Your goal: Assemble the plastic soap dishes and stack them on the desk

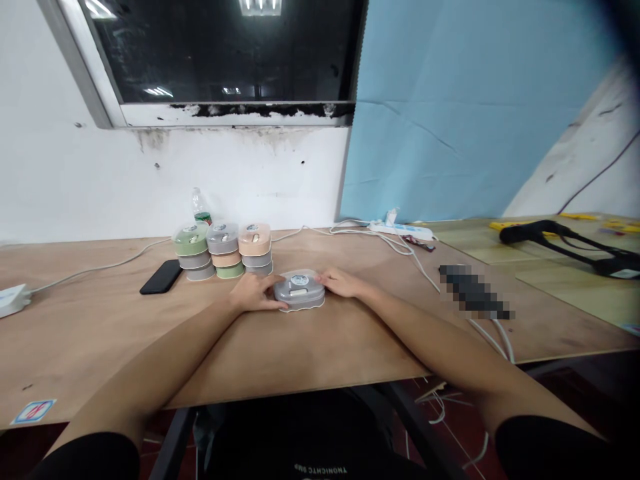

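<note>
A grey oval plastic box with a clear lid (303, 297) sits on the wooden table in front of me, with a round label on top. My left hand (254, 293) grips its left end, thumb along the near side and fingers at the far side. At the right end my right hand (341, 282) holds it too, fingers bent against the rim. Beyond my left hand stand three stacks of similar boxes: one topped by a green box (191, 241), one by a grey box (223, 240), one by a peach box (255, 241).
A black phone (161, 277) lies left of the stacks, and a plastic bottle (201, 208) stands behind them. White cables run to a power strip (401, 231) at the back. On the right are a pixelated dark item (473, 291) and a black frame (565, 243).
</note>
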Demonstrator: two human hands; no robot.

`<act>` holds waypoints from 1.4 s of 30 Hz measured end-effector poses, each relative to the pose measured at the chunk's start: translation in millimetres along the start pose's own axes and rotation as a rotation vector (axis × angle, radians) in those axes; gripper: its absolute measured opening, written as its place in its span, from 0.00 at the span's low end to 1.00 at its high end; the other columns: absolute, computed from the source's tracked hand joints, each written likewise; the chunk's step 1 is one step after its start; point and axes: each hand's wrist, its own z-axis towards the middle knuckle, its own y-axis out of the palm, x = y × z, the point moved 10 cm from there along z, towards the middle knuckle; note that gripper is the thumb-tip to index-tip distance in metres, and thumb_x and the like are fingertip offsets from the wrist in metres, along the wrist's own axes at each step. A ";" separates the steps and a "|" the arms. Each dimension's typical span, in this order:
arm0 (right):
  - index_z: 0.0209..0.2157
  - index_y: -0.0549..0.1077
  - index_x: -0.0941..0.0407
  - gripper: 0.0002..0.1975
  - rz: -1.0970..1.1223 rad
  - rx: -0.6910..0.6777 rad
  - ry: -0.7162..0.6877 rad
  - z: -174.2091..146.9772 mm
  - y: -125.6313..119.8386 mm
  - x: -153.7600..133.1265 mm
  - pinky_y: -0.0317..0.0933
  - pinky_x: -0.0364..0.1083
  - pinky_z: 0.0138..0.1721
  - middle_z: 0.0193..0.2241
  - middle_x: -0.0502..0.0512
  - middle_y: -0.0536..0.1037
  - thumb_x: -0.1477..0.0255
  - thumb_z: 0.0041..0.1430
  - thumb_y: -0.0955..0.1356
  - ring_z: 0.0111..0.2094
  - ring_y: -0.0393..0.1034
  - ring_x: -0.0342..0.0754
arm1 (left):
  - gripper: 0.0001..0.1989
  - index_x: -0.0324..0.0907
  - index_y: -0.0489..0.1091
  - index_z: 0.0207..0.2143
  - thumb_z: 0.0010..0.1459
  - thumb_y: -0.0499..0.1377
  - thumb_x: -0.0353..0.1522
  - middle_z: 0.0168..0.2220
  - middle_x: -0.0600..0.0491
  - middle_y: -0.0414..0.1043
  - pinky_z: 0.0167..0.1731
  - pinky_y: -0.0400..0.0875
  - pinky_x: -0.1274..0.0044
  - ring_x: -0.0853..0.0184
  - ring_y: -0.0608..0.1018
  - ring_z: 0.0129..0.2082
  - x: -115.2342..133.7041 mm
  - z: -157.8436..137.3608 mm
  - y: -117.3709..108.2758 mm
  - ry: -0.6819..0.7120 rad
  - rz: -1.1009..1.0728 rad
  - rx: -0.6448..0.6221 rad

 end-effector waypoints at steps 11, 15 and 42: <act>0.15 0.58 0.56 0.32 0.045 -0.008 0.068 0.7 1.6 15.9 0.44 0.41 0.22 0.13 0.46 0.59 0.45 0.59 0.57 0.18 0.51 0.39 | 0.33 0.42 0.67 0.55 0.56 0.56 0.54 0.32 0.51 0.78 0.31 0.69 0.75 0.63 0.79 0.31 -8.8 0.1 8.5 -0.077 -0.046 -0.090; 0.15 0.59 0.56 0.32 0.133 -0.031 0.144 -0.8 0.9 23.7 0.43 0.41 0.19 0.11 0.45 0.59 0.43 0.54 0.61 0.15 0.52 0.38 | 0.32 0.44 0.63 0.59 0.59 0.54 0.52 0.34 0.51 0.78 0.32 0.69 0.75 0.63 0.79 0.31 -11.9 0.8 12.5 -0.119 -0.064 -0.127; 0.55 0.70 0.53 0.27 -0.188 0.249 -0.304 -5.7 -25.5 -22.6 0.54 0.57 0.59 0.57 0.62 0.69 0.57 0.56 0.70 0.59 0.61 0.57 | 0.34 0.39 0.46 0.67 0.64 0.51 0.43 0.37 0.50 0.75 0.31 0.66 0.74 0.63 0.75 0.32 -26.8 -0.3 28.8 -0.195 -0.091 -0.176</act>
